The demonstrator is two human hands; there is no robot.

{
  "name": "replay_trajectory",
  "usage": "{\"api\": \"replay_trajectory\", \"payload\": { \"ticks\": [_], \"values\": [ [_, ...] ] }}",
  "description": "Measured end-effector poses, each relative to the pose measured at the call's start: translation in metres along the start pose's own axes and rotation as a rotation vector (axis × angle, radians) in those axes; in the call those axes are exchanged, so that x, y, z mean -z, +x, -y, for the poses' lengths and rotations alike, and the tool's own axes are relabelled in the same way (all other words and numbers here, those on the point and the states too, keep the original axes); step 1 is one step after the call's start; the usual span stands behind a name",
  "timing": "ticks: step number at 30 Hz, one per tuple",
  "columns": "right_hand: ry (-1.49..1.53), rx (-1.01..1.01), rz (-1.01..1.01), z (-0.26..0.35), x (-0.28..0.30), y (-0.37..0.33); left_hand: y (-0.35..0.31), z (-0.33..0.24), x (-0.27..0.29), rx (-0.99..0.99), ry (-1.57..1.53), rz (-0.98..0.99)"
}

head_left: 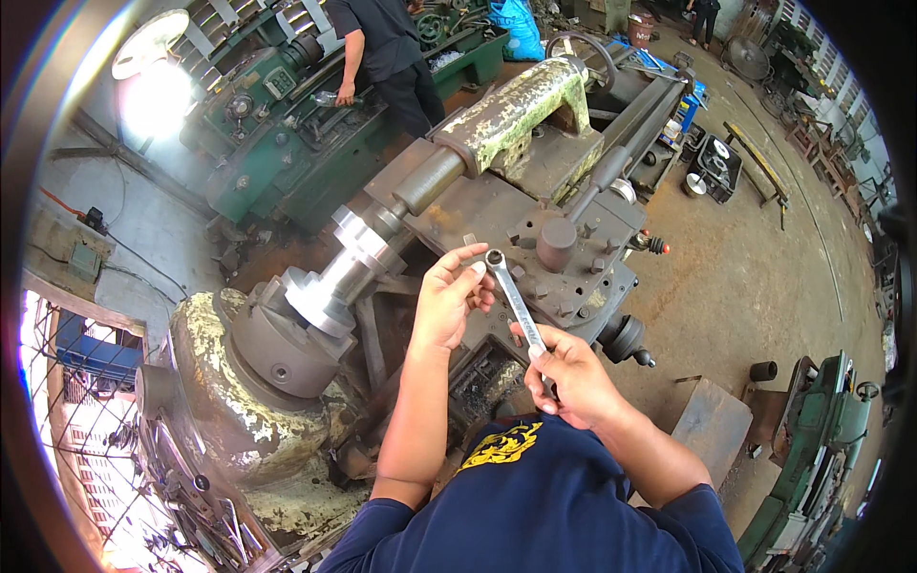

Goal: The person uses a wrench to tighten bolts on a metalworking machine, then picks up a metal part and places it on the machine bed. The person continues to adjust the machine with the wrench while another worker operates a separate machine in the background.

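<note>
You are holding a silver wrench (517, 303) in front of your chest, over the near side of the lathe's dark carriage (597, 263), its ring end pointing up and slightly left. Your right hand (571, 375) is closing around the lower part of the handle, thumb pressing along the shank and fingers curling tightly underneath. Your left hand (447, 298) is hovering at the ring end, with index finger and thumb parting slightly and their tips lying right beside the ring; the other fingers are bending loosely toward the palm, and you cannot tell from this angle whether the tips are touching the metal. Just beyond the ring, a round tool post (557, 244) is standing on the carriage. To your left, the chuck (279, 341) is gripping a shiny stepped workpiece (346, 274), whose far end is reaching toward the tailstock (516, 119), where pale green paint is flaking. Loose hand tools (212, 506) are lying in a heap near the lower left. Farther off, a co-worker in dark clothes (387, 59) is standing beside a green machine (250, 172), a lamp (153, 95) is glaring at the left, and a blue bag (517, 31) is resting near the top.
</note>
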State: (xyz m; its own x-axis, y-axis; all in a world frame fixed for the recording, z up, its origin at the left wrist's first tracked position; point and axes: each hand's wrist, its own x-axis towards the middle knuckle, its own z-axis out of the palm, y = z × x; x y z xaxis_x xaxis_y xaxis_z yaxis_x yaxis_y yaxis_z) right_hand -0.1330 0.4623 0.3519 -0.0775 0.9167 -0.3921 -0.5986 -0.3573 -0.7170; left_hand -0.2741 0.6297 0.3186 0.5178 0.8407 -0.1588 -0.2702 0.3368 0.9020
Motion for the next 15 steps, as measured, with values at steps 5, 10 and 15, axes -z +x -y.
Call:
{"api": "replay_trajectory", "payload": {
  "ticks": [5, 10, 15],
  "values": [
    [-0.023, 0.0, -0.021, 0.011, 0.003, 0.002, 0.011, 0.008, -0.006, -0.012, 0.115, -0.079],
    [-0.049, -0.093, 0.022, 0.031, 0.007, 0.001, 0.022, 0.009, -0.009, -0.055, 0.22, -0.124],
    [-0.104, -0.177, 0.014, 0.04, -0.001, -0.001, 0.026, 0.008, -0.01, -0.025, 0.195, -0.132]
  ]
}}
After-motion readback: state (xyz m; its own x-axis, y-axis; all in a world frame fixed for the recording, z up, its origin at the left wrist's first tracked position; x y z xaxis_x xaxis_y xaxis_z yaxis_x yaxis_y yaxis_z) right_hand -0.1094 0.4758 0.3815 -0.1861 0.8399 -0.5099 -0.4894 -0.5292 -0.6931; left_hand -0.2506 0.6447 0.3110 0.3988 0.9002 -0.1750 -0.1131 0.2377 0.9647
